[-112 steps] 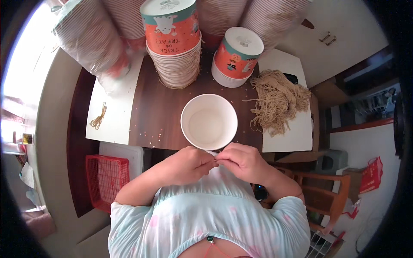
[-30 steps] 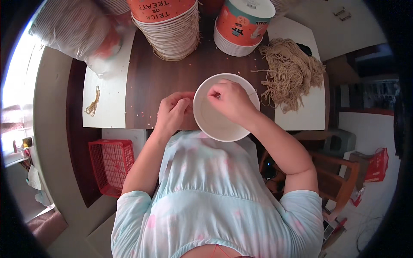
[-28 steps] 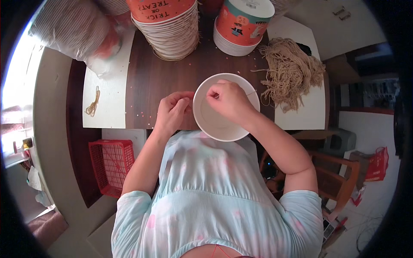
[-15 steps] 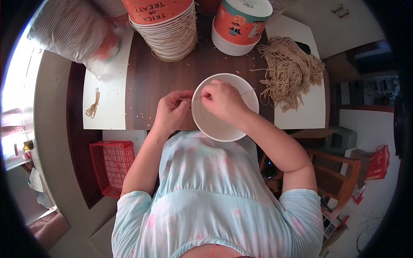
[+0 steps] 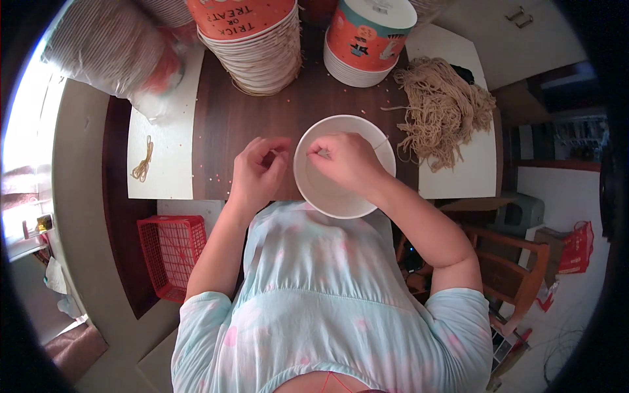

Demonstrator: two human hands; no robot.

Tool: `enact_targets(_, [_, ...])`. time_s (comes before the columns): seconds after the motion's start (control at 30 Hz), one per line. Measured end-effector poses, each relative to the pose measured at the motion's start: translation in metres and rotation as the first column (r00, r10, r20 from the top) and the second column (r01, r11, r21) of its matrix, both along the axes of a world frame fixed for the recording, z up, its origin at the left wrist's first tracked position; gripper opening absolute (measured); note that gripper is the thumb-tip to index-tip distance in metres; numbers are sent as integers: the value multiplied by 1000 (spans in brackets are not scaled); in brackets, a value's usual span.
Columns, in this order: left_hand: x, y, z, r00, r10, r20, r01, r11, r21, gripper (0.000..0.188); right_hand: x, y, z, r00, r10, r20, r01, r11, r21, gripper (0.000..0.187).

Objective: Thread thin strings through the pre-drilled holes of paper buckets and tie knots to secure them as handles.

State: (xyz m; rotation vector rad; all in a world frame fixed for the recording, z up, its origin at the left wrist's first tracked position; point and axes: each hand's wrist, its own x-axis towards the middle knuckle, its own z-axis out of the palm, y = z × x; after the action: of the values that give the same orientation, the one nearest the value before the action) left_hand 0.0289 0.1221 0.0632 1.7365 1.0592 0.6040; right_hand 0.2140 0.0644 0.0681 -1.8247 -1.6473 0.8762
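Note:
A white paper bucket (image 5: 341,206) stands mouth up at the table's front edge, close against my body. My right hand (image 5: 347,160) reaches into its mouth, thumb and fingers pinched together on a thin string. A short end of tan string (image 5: 383,141) shows by the bucket's right rim; the rest is hidden by my hand. Just left of the rim is my left hand (image 5: 257,169), its fingers curled and the thumb apart from the fingertips, with nothing visible between them.
Stacks of orange printed buckets (image 5: 252,49) and a teal-topped bucket (image 5: 367,42) stand behind. A heap of tan strings (image 5: 445,111) lies right, a small string bundle (image 5: 143,160) left. Plastic-wrapped buckets (image 5: 105,52) stand far left; a red basket (image 5: 171,255) is below the table.
My left hand has drawn slightly away from the bucket's rim, and its thumb and fingers have parted. My right hand stays pinched inside the bucket's mouth, its fingers a little lower.

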Motion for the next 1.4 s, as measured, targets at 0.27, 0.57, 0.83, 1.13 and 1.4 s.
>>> enact_targets(0.27, [-3, -7, 17, 984, -119, 129, 147, 959, -241, 18, -2, -19, 14, 998, 20, -66, -2, 965, 261, 7])
enact_targets(0.57, [-1, -2, 27, 981, -166, 98, 191, 895, -404, 16, -7, -24, 20, 998, 38, 57, -60, 892, 448, 9])
enact_targets(0.83, [4, -16, 25, 987, -158, -3, 158, 981, 109, 14, -4, -17, 11, 946, -11, -325, 29, 998, 50, 6])
enact_targets(1.13, [-3, 7, -3, 994, -39, -106, 54, 988, 146, 16, -9, 2, -20, 972, -120, -204, 135, 989, 61, 12])
enact_targets(1.4, [1, 8, -8, 992, -80, -96, 87, 994, 69, 18, -11, 4, -21, 982, -130, -135, 138, 989, 49, 12])
